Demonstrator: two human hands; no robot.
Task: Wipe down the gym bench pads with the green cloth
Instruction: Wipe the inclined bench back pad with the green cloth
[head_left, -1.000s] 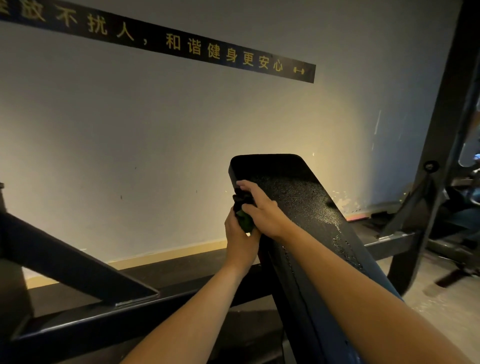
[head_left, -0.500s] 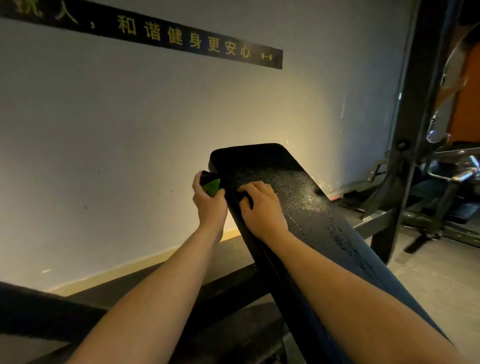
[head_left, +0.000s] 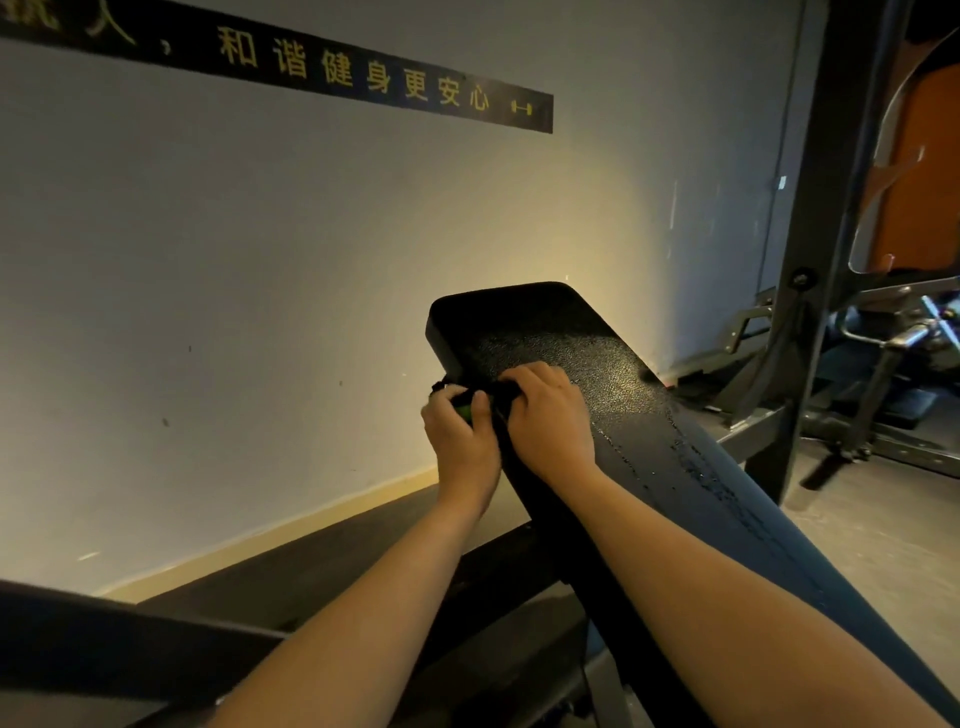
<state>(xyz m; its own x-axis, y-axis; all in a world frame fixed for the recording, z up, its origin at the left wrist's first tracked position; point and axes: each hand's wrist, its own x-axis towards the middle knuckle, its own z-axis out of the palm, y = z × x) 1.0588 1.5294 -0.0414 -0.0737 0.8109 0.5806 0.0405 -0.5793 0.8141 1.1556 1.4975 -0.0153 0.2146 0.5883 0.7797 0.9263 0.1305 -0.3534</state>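
The bench pad (head_left: 613, 395) is running as a long black slab from the lower right of the frame up toward the centre, its rounded top end pointing at the wall (head_left: 260, 286) and tilting upward. Its surface is looking pebbled and shiny, with wet streaks and droplets lying along the right side further down.

Your left hand (head_left: 465, 447) is sitting at the pad's left edge, just left of centre frame, its fingers curling around the green cloth (head_left: 464, 406). The cloth is bunched small, showing only as a bright green patch with dark folds between thumb and fingers, pressed against the pad's side edge. Your right hand (head_left: 550, 421) is resting on the pad's top face just beside the left hand, knuckles up, its fingers bending toward the cloth; whether they are pinching the cloth or only pressing the pad, you cannot tell from here.

A black sign strip (head_left: 363, 78) with yellow characters is crossing the upper left of the frame.
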